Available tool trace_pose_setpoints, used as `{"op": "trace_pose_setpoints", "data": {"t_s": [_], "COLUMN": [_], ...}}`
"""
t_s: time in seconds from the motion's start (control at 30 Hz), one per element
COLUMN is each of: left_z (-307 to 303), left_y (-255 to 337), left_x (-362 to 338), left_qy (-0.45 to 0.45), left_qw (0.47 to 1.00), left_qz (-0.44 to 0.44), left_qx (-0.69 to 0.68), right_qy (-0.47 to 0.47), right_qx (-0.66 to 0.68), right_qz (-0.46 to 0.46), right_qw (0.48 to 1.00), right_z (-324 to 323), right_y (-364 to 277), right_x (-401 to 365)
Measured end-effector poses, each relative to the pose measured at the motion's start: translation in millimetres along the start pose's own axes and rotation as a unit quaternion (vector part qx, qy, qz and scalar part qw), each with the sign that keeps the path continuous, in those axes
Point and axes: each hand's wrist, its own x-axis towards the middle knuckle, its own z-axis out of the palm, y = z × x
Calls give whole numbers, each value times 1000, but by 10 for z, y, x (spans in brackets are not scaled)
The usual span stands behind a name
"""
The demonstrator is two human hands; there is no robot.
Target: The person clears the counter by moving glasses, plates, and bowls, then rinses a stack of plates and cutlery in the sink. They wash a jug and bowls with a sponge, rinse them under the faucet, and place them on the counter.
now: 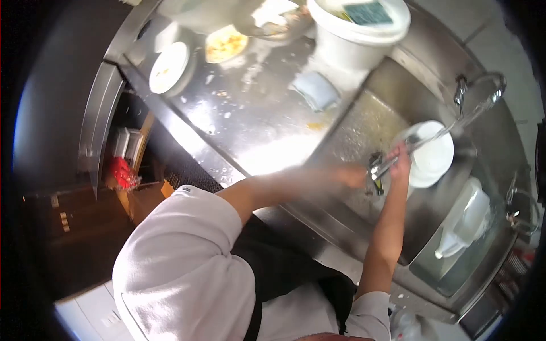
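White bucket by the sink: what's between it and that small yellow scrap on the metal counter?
In the head view, what looks like a folded blue-grey cloth lies between the white bucket and the small yellow scrap.

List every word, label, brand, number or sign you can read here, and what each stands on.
None can be read.
Dark mark on the left sleeve: too small to read.
Pale marks on the brown panel: too blurred to tell if lettering.

The sprayer (385,167) is silver, the nearest dish (435,156) plain white. White too is the bucket (348,48); the scouring pad (368,13) is dark teal, the cloth (316,91) pale blue-grey, the tabletop (256,111) silvery grey, the apron (273,258) black.
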Motion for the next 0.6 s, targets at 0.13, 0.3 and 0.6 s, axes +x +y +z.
{"op": "trace_pose_setpoints", "data": {"t_s": [0.13, 0.3, 0.6], "left_z": [-517, -908, -1981], "left_y": [92, -485, -3251], "left_x": [-1111, -2309, -4858], "left_qy": [165, 290, 635], "left_qw": [970, 908, 720], "left_qz": [75, 79, -232], "left_qx": [-164, -292, -156], "right_qy": [-49, 2, 128], "right_qx": [99, 125, 178], "right_qz": [-20, -82, -103], "right_qw": [994, 989, 970], "right_z": [55, 81, 994], "right_y": [62, 210, 252], "right_x": [201, 151, -605]}}
